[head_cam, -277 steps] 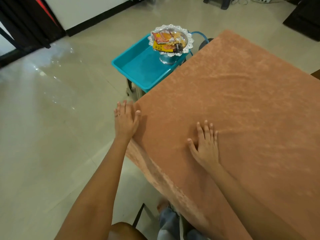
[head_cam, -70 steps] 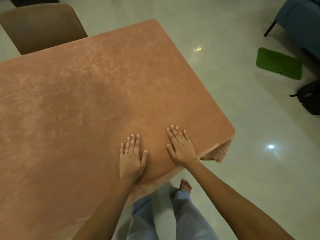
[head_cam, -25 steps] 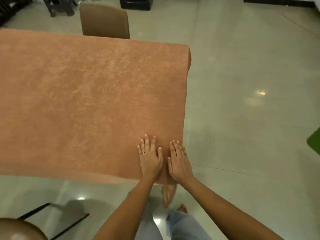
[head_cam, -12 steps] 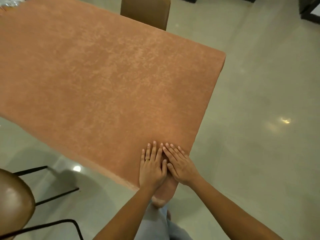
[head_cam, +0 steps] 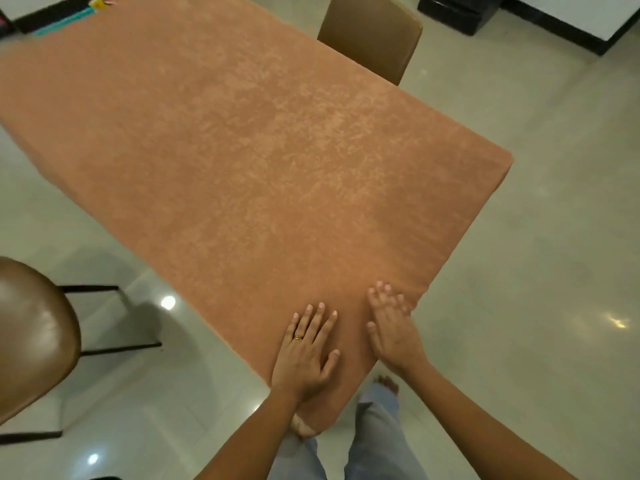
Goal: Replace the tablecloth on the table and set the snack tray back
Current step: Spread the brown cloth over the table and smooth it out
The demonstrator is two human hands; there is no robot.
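Observation:
An orange-brown tablecloth (head_cam: 242,161) covers the whole table and hangs over its edges. My left hand (head_cam: 306,355) lies flat on the cloth at the near corner, fingers straight, a ring on one finger. My right hand (head_cam: 393,327) lies flat beside it, closer to the right edge, fingers spread and a little blurred. At the top left edge of the view a sliver of the snack tray (head_cam: 104,0) with bright packets shows above the strip of a teal tub (head_cam: 62,24).
A brown chair (head_cam: 372,32) stands at the table's far side. Another brown padded chair (head_cam: 34,337) with black legs stands at the near left. A black cabinet base (head_cam: 460,12) sits at the top right. Glossy tiled floor surrounds the table.
My hands, touching half a second ago, have moved apart along the near corner; the right hand slid toward the right edge. The view turned, bringing the tub and snack tray into sight.

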